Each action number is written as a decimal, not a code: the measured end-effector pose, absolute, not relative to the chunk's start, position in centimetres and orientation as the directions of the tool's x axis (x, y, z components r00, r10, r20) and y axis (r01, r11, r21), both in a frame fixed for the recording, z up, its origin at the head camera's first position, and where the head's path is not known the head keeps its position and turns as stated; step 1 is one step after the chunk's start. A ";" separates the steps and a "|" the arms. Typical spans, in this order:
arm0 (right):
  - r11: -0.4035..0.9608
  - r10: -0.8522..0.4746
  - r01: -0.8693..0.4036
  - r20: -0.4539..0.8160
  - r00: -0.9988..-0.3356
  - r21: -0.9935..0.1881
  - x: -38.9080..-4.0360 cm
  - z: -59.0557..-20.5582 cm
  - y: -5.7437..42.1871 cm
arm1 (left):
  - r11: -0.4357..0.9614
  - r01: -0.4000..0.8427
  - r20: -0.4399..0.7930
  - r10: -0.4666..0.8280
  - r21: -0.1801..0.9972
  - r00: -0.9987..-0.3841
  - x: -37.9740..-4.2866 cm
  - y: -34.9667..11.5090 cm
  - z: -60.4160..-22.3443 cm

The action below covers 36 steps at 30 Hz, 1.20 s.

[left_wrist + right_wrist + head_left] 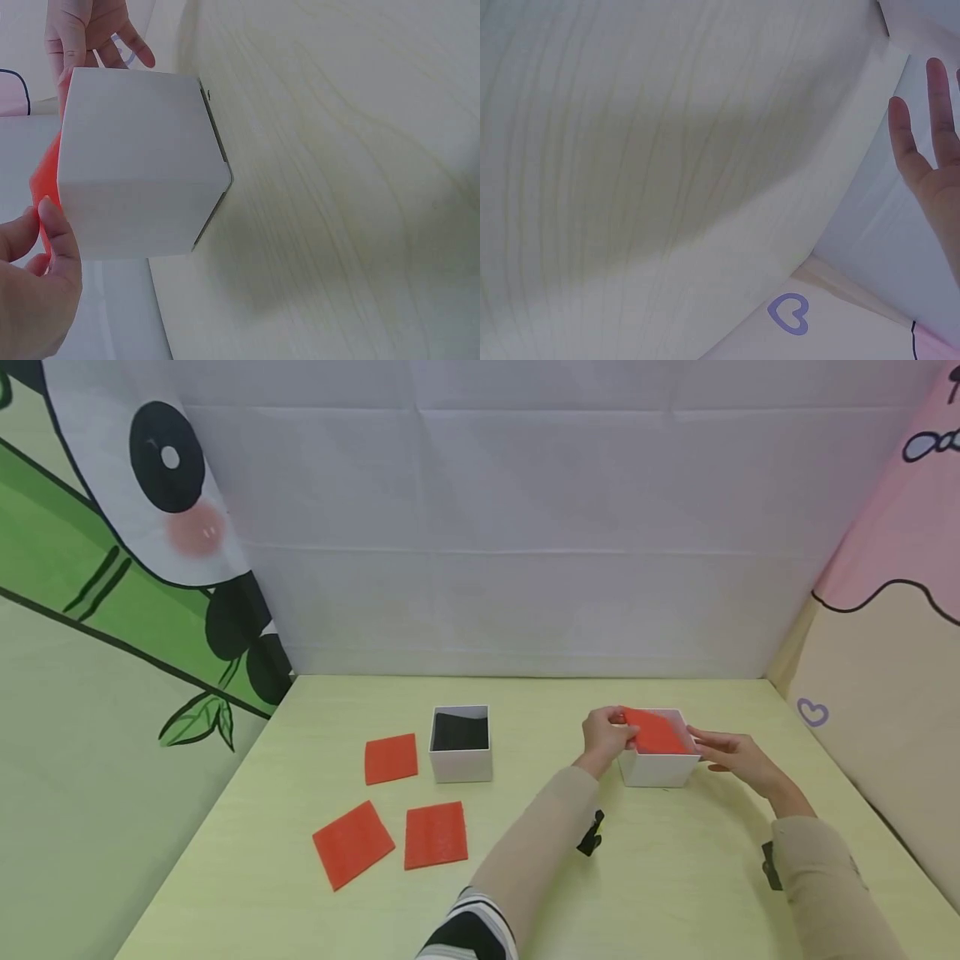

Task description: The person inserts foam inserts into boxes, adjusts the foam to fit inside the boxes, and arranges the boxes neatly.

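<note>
A red square sheet lies slanted over the mouth of the right-hand white box. My left hand pinches its left edge between thumb and fingers; the left wrist view shows this red sheet sticking out past the box wall. At the box's right side, my right hand has its fingers stretched out, fingertips right at the rim and the sheet's right corner. Spread fingers of the right hand show in the right wrist view, where the box is mostly out of sight.
Another white box with a black inside stands left of centre. Near it lie three loose red squares: one beside it, one in front and one at front left. A white sheet hangs behind the table.
</note>
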State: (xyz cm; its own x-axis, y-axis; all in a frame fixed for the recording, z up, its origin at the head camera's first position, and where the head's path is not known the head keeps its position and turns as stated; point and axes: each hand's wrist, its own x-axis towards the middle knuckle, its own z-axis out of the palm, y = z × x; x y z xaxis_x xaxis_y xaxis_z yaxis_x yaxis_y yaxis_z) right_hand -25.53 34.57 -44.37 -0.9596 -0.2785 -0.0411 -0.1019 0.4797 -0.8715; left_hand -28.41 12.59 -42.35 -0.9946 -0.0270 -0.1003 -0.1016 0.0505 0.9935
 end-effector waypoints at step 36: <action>0.468 -0.269 -0.101 -0.032 -0.963 -0.878 -26.0 -44.9 35.0 | 0.290 0.016 0.036 -0.064 0.957 -0.997 -28.5 13.7 -42.9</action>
State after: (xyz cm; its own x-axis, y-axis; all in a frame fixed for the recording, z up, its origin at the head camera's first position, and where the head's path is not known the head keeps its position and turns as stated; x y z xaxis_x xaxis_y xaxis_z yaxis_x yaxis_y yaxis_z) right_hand -26.01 35.00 -44.95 -0.9626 -0.2688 -0.0325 -0.1010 0.4676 -0.8781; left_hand -28.49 13.69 -42.87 -0.9973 -0.0639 0.0359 0.0159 0.2898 0.9570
